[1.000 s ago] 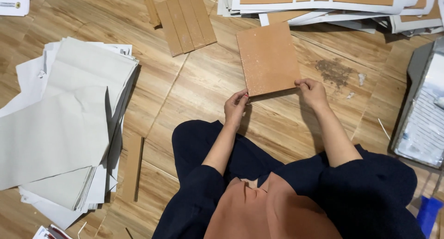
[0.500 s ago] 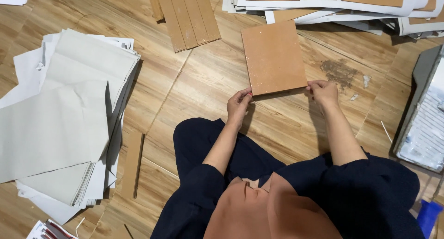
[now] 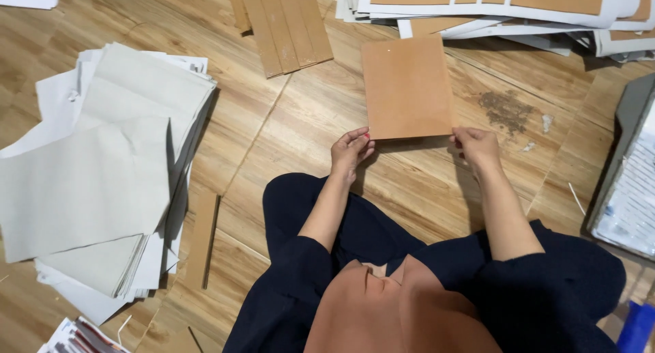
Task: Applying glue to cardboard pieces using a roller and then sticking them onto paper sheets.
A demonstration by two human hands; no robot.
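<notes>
A brown rectangular board lies on the wooden floor in front of me. My left hand pinches its near left corner. At the near right corner my right hand grips the edge. Both arms reach forward over my dark-clothed knees.
A thick pile of grey and white sheets lies to the left. Several narrow brown strips rest beyond the board, and one strip lies near my left knee. Stacked white-edged brown panels fill the far right. A grey tray sits at right.
Both hands have slid slightly apart along the board's near edge; the board stays on the floor in about the same place.
</notes>
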